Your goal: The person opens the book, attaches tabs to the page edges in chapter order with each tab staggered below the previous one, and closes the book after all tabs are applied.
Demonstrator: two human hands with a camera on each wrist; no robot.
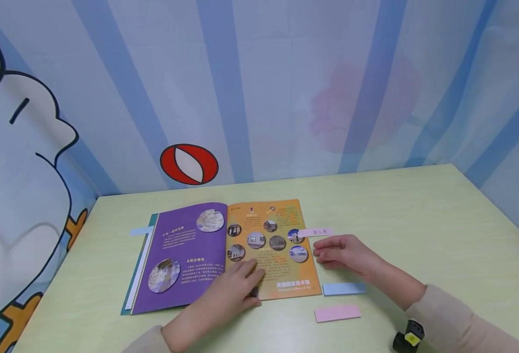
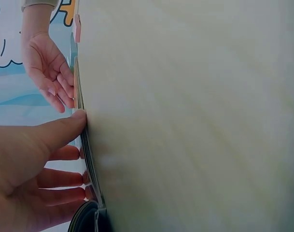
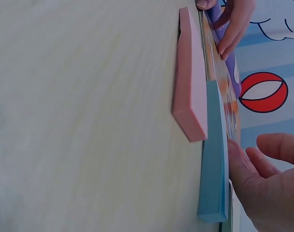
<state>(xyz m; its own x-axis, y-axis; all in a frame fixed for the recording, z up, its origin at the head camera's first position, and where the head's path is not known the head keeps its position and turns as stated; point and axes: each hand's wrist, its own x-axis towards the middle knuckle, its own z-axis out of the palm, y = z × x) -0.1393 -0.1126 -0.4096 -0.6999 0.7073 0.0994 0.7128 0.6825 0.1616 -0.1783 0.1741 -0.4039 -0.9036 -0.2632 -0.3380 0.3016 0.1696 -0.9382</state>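
Observation:
An open magazine lies on the table, its left page purple and its right page orange with round photos. My left hand rests its extended fingers on the lower part of the orange page near the fold. A pink paper strip with printed characters sticks out past the right edge of that page. Just below the strip, my right hand has its fingers loosely bent beside the page edge, holding nothing visible. Nearest to it lie a blue sticky-note pad and a pink sticky-note pad, both thick in the right wrist view.
A light blue strip protrudes from the magazine's left side. The pale table ends at a striped curtain printed with a red ball. A black device is on the right wrist.

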